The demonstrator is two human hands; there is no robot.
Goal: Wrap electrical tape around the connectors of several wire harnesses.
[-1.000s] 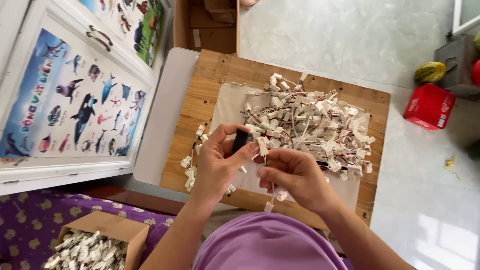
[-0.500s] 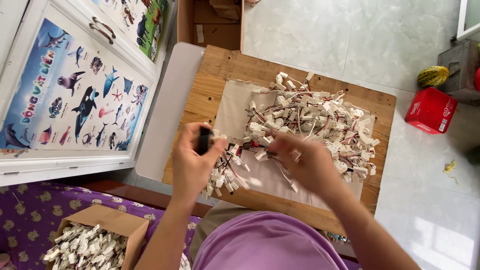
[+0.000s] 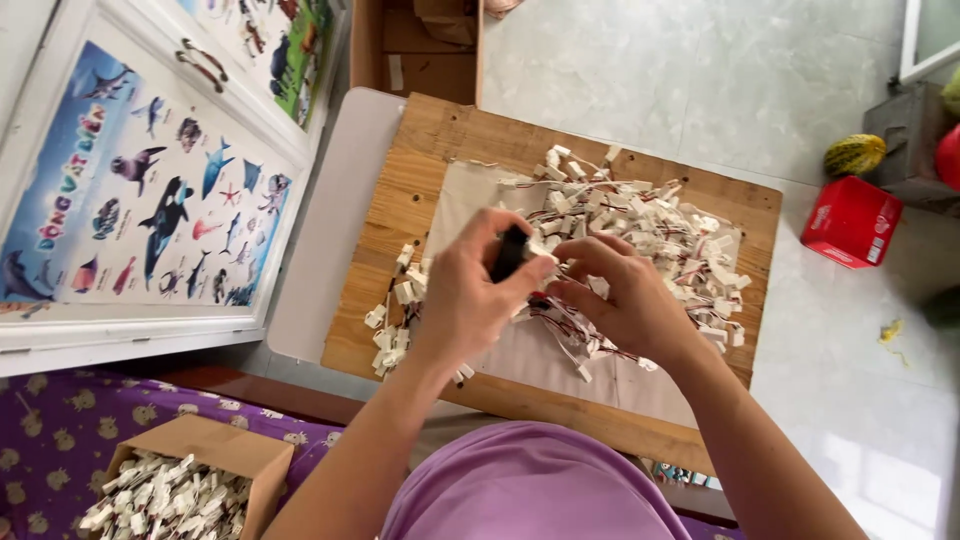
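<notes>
Left hand [image 3: 462, 300]: it is closed around a small black tool [image 3: 508, 254], which stands up between thumb and fingers.
Right hand [image 3: 625, 300]: the fingers pinch a white connector [image 3: 548, 244] with red and black wires, touching the tip of the black tool.
Under the hands: a beige cloth [image 3: 530, 350] on a wooden board [image 3: 420, 150].
Beyond the hands: a heap of white connectors [image 3: 640, 215] lies on the cloth.
Left of the left hand: a few loose connectors [image 3: 390, 320] on the board.
Below the left arm: a cardboard box [image 3: 190, 475] full of connectors.
Far right of the right hand: a red box [image 3: 850, 222] on the floor.

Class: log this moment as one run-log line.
left hand: holds small black tool | right hand: pinches white connector | pile of connectors on wooden board
</notes>
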